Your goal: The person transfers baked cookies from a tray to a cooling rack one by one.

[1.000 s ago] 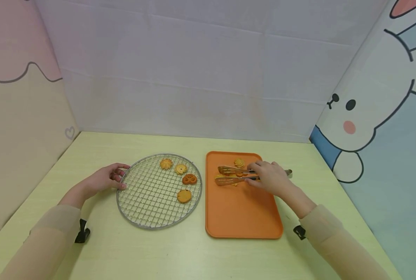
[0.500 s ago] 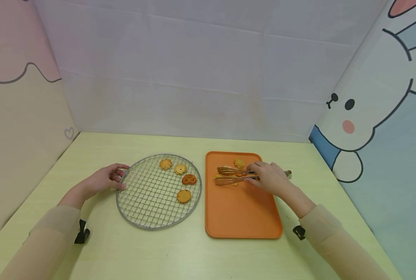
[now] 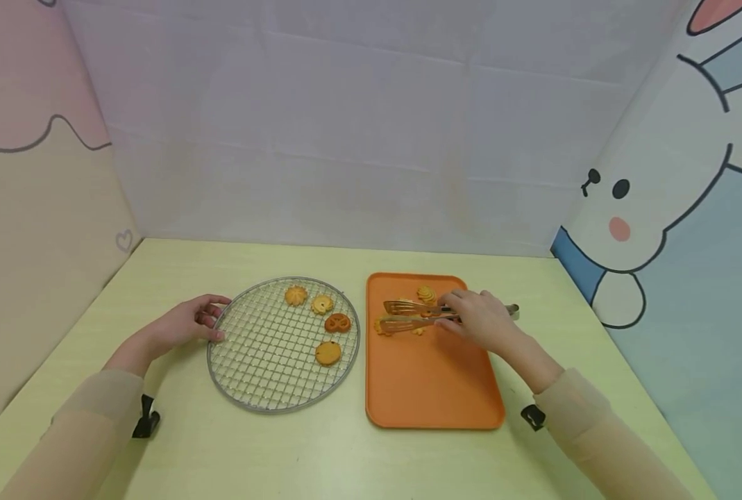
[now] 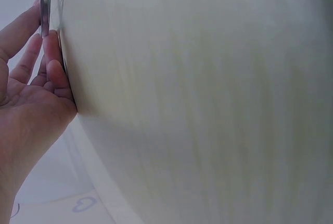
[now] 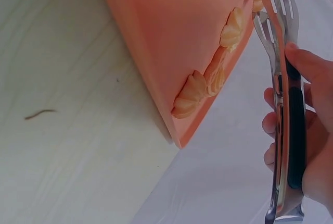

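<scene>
Tongs (image 5: 295, 122) grasped in my right fingers (image 3: 453, 298) spread their blades towards nine o'clock among cookies (image 3: 425, 294) crowding twelve o'clock on the tray (image 3: 433, 389). Squeezing hard could crumble one or, packed so close, skid its neighbour. My left fingers (image 3: 213, 299) pinch the rack (image 3: 264, 354) at nine o'clock; four more cookies (image 3: 328, 353) sit from twelve to three. The tray's lip stands between.

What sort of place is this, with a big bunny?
Perhaps a booth for play or practice: a table between cartoon walls, with cookies on a wire rack and an orange tray.
</scene>
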`<state>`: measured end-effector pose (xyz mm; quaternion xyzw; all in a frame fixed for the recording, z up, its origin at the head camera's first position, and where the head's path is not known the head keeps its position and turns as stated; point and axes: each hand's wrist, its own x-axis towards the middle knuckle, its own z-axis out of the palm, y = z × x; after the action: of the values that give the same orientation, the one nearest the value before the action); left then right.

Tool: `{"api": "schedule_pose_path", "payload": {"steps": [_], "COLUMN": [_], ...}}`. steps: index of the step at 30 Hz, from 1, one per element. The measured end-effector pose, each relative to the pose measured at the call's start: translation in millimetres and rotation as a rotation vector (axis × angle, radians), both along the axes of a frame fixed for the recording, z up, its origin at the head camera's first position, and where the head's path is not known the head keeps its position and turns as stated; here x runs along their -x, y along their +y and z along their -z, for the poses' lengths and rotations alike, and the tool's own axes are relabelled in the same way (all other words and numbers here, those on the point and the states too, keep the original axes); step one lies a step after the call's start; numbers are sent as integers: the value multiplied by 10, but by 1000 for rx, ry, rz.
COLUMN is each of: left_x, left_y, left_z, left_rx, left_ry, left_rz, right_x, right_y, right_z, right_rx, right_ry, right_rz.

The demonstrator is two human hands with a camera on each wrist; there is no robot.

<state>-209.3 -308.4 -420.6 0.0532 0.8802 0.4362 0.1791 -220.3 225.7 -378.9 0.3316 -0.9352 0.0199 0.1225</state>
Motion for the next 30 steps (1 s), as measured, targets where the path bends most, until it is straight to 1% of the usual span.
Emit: {"api": "schedule_pose_path", "payload": {"steps": [8, 15, 18, 26, 30], "left_x": [-10, -27, -23, -30, -22], "left_y": [1, 21, 17, 23, 19], "left_z": [-1, -23, -20, -33, -23], "left_rx": [-12, -15, -6, -21, -12], "left_ry": [17, 21, 13, 17, 22], "left_rz": [8, 15, 10, 18, 16], "right_x": [-20, -16, -19, -24, -37], "right_y": [-20, -25, -33, -43, -48], "right_z": [-32, -14, -6, -9, -13], "right_rx": [-5, 1, 8, 23, 55], "right_ry": [-12, -62, -66, -66, -77], "right_rz": [-2, 20, 15, 10, 13]}}
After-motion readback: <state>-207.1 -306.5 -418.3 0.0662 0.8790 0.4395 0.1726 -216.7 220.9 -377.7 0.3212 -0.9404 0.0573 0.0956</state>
